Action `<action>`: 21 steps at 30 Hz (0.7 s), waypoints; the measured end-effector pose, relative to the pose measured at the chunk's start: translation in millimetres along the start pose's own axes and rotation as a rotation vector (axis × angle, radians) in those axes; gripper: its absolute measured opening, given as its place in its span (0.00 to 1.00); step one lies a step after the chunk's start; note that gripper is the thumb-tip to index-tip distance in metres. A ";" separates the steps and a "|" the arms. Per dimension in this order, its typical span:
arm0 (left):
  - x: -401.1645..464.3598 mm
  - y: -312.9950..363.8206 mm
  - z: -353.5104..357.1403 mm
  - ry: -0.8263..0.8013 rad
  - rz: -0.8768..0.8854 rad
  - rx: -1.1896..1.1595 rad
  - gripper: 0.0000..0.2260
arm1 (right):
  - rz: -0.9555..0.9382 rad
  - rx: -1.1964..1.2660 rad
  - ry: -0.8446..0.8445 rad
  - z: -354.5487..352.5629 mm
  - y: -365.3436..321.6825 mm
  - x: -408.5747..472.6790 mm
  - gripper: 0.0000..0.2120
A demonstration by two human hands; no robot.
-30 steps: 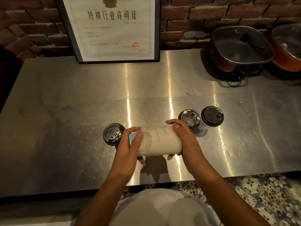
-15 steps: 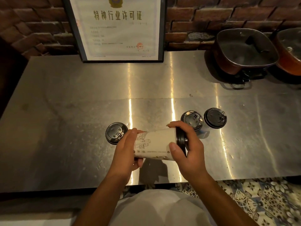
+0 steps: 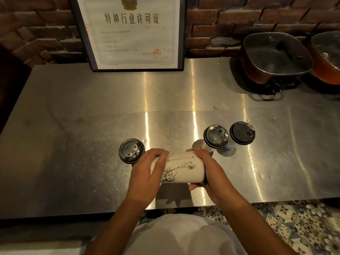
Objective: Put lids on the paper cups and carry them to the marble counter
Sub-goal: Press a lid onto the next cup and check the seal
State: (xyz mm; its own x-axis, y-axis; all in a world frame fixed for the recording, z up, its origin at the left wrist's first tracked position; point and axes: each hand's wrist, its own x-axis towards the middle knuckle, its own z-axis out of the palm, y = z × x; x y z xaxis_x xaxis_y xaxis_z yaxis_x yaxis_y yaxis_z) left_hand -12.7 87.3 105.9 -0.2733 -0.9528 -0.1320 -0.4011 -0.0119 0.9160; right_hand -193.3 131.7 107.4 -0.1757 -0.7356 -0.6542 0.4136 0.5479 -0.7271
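While three lidded cups (image 3: pixel 216 136) stand at 12 o'clock on the tabletop (image 3: pixel 73 144), left hand (image 3: pixel 147 173) and right hand (image 3: pixel 207 172) clamp the sideways fourth cup (image 3: pixel 182 168); carrying remains.

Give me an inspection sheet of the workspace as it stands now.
Surface: brushed steel counter, streaked with light glare.
Job's things: three white paper cups upright with black plastic lids, one left, two right; a fourth printed paper cup held sideways above the counter.
Clutter: two red square electric pans with glass lids, back right.
Hands: left hand grips the cup's base end; right hand covers its mouth end, lid hidden.
Cables: nothing seen.
Surroundings: brick wall, black-framed certificate, patterned floor tiles.
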 end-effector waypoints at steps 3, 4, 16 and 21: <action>3.4 5.5 4.8 0.038 -0.135 -0.090 0.13 | -0.281 -0.099 0.081 1.7 2.6 -3.8 0.14; 6.7 9.0 4.4 0.021 -0.230 -0.184 0.14 | -0.431 -0.172 0.091 0.7 4.0 -6.6 0.16; 6.1 6.7 8.5 0.131 -0.337 -0.275 0.10 | -0.514 -0.364 0.120 2.2 -0.6 -3.0 0.25; -5.3 3.0 18.2 -0.015 -0.169 -0.043 0.18 | -0.481 -0.486 0.214 10.1 9.2 -2.7 0.28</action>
State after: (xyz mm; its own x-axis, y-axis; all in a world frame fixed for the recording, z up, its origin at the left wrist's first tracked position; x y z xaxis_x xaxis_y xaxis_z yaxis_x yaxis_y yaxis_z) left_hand -28.4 97.8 102.5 -0.2187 -0.9315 -0.2907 -0.4051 -0.1843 0.8955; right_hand -180.0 134.7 104.5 -0.4304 -0.8732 -0.2285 -0.1895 0.3349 -0.9230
